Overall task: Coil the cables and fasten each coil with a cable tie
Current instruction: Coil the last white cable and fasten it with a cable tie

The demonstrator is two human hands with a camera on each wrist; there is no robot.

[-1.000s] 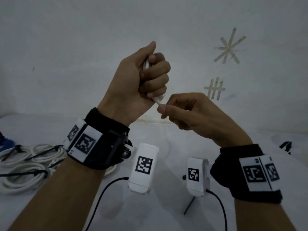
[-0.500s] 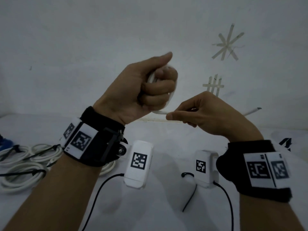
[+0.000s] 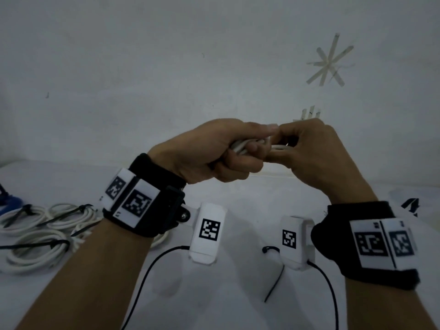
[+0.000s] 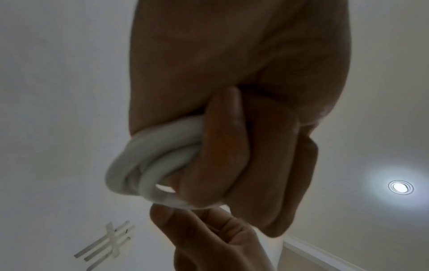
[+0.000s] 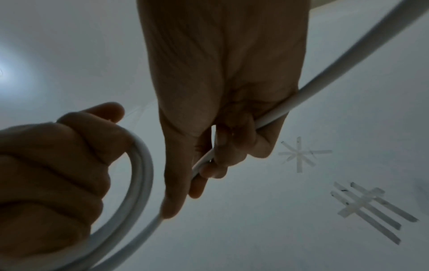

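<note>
Head view showed me both hands raised over the table (image 3: 238, 294). My left hand (image 3: 209, 151) was clenched around several loops of white cable (image 4: 148, 157). My right hand (image 3: 316, 153), touching it, pinched the free strand (image 5: 276, 108). Tied coils (image 3: 35, 234) lay far left.

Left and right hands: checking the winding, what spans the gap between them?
White cable bridges left hand and right hand; right wrist view.

The white cable (image 5: 343, 60) runs off the frame's edge — its coil mostly hidden inside the left hand (image 3: 209, 148).
</note>
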